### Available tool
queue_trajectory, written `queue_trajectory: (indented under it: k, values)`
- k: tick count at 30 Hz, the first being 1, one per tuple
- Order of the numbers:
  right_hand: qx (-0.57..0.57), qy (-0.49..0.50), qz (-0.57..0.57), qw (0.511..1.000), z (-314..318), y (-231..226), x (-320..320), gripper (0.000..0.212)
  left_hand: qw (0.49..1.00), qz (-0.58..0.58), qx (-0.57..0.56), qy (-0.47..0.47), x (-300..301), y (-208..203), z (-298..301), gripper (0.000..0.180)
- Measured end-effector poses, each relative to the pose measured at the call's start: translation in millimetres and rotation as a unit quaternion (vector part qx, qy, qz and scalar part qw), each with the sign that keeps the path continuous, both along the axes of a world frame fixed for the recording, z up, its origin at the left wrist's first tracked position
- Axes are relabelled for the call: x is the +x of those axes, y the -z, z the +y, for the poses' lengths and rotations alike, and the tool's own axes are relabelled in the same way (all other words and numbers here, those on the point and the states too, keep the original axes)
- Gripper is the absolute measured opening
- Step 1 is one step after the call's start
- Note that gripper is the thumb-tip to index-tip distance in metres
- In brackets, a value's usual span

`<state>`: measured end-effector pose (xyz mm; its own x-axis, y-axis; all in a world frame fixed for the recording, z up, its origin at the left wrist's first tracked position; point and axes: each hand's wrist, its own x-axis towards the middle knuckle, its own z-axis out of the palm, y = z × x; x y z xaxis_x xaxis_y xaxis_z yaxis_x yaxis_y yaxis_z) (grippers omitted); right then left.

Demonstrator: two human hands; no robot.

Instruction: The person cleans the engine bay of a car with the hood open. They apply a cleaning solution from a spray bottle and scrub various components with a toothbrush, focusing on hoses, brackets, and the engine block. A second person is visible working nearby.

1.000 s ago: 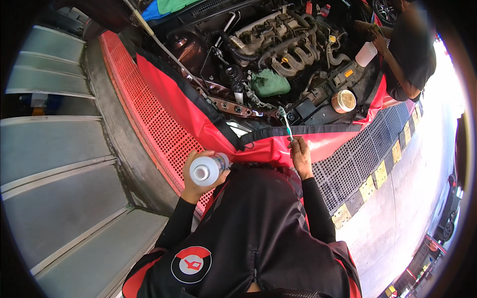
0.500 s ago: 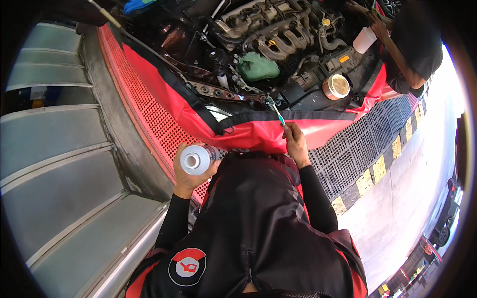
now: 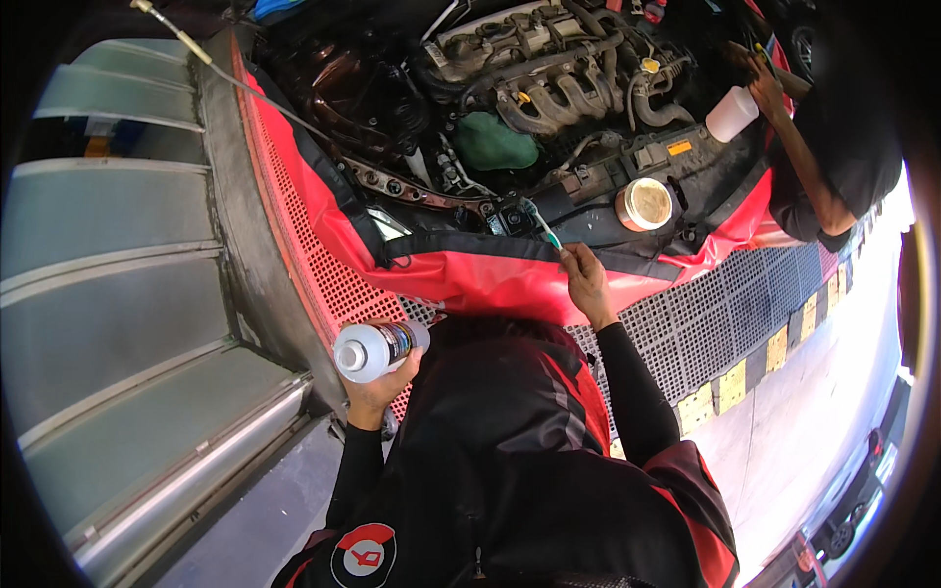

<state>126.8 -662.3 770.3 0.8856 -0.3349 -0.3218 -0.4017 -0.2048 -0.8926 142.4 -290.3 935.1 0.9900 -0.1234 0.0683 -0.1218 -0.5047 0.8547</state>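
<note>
My left hand (image 3: 376, 390) is wrapped round a whitish bottle (image 3: 371, 351) with a dark printed label, tilted so that its neck points left. The fingers of my right hand (image 3: 586, 281) pinch the handle of a toothbrush (image 3: 549, 230), white with a teal part. Its head lies against the black front edge of the engine bay, by a dark square part (image 3: 510, 218). To the right of the brush, an open round tub (image 3: 644, 205) with tan contents rests on the black front panel. A green rounded thing (image 3: 497, 140) lies behind, next to the engine (image 3: 559, 83).
A red and black cover (image 3: 470, 279) drapes over the car's front edge. At the right, a co-worker's hand (image 3: 767, 86) is beside a whitish bottle (image 3: 732, 115). Floor grating (image 3: 706, 304) runs below, with glazed panels (image 3: 118, 230) on the left. A thin rod (image 3: 172, 27) crosses the upper left.
The bottle in my left hand has tipped further over, its neck swinging left and its label coming into sight. My right hand still holds the toothbrush at nearly the same spot. The view has shifted slightly.
</note>
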Motion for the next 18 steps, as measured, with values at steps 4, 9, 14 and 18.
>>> queue_trajectory:
  k: [4, 9, 14, 18]
  values:
    - [-0.013, -0.024, -0.060, 0.998, -6.5, -23.7, 22.5, 0.023, 0.999, -0.011, 0.047, -0.019, -0.5, -14.9, -18.5, 0.058]
    - [0.003, -0.034, -0.108, 0.994, -0.8, -70.2, 49.7, 0.018, 0.995, -0.058, 0.075, -0.010, 26.0, -29.1, -36.3, 0.059]
    - [-0.134, -0.129, -0.237, 0.953, -6.7, -151.8, 68.8, 0.016, 0.970, -0.144, 0.192, 0.044, 62.3, -39.9, -37.6, 0.056]
    - [-0.190, -0.187, -0.295, 0.918, -17.3, -232.3, 86.9, 0.020, 0.953, -0.165, 0.243, 0.078, 99.6, -48.9, -40.4, 0.055]
